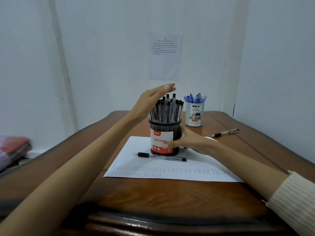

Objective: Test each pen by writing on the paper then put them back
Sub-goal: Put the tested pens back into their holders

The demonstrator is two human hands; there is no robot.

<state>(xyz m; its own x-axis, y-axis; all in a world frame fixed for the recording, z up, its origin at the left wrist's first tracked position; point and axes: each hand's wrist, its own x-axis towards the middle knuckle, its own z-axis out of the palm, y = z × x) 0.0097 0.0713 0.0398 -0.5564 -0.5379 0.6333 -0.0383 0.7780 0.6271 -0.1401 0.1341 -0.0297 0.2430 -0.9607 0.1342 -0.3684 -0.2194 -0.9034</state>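
Observation:
A black mesh pen holder [162, 135] with a red and white "Ball Pens" label stands on the white paper [129, 159], full of several black pens [168, 109]. My right hand [189, 142] grips the holder's right side, thumb across the label. My left hand [150, 101] hovers flat, fingers straight, over the pen tops on the holder's left. One black pen [162, 156] lies on the paper just in front of the holder. Rows of faint test marks run along the paper's near edge.
A light blue desk organizer [194, 114] with several blue pens stands behind and to the right. Another pen [225, 133] lies on the wooden table [170, 198] at the right. A printed sheet [165, 57] hangs on the wall. Folded cloth [13, 149] lies off the table's left.

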